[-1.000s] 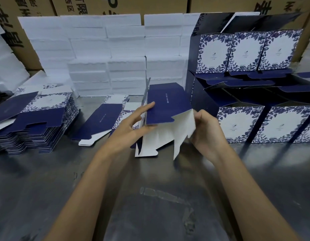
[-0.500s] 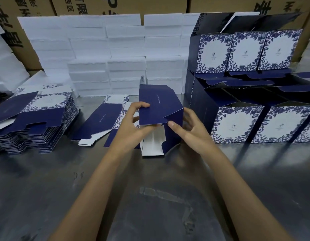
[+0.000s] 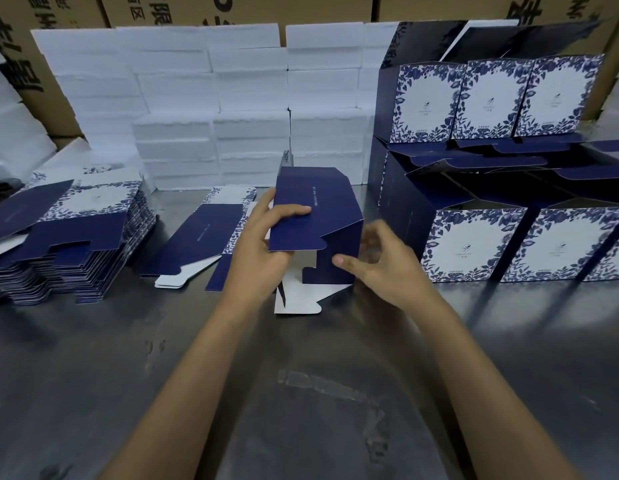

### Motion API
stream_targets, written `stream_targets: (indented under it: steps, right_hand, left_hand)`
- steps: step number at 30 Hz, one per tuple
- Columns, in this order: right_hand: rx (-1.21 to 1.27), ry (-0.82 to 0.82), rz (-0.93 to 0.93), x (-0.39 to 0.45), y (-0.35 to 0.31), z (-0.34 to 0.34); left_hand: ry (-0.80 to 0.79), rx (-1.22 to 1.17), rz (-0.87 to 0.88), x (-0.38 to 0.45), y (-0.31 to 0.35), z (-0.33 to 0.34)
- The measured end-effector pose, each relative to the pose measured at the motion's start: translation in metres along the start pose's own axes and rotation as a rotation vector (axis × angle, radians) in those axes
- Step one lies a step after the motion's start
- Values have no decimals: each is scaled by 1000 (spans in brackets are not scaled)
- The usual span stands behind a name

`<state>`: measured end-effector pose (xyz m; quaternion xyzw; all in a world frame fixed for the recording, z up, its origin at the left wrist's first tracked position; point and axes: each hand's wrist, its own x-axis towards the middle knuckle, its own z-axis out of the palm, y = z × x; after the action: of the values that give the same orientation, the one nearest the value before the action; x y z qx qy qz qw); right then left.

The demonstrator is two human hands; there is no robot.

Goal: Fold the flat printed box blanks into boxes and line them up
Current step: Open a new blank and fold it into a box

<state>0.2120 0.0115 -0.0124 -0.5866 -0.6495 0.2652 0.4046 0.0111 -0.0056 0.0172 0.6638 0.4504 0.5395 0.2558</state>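
Box [image 3: 318, 216] half-formed, pinched by left hand [image 3: 263, 244] | right hand [image 3: 381, 261] loose, touching its side | boxes [image 3: 474, 244] lined right of it | blanks [image 3: 76, 244] stacked left, unfolded

One head-worn wide-angle view looks forward and down, close over the metal worktop [image 3: 93, 375], facing stacked cartons [image 3: 69, 8].

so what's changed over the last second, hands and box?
The blank went from splayed open, white inside showing, to squared up as a box. The left hand kept its grip on the top panel; the right hand let go of the white flap and now presses the blue side flap inward. Flat stack and finished boxes unchanged.
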Motion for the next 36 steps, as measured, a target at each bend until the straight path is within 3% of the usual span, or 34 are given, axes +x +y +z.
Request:
stream_targets:
  steps: [4, 13, 32, 36]
  right_hand:
    - [-271, -115, 30, 0, 12, -4]
    - [-297, -179, 4, 3, 17, 2]
    - [-265, -128, 11, 2, 8, 4]
    - [-244, -56, -54, 2, 4, -1]
  left_hand:
    - [25, -32, -17, 1, 0, -1]
    - [27, -35, -44, 3, -2, -1]
    - [40, -61, -45, 2, 1, 2]
    - [37, -51, -39, 4, -1, 1]
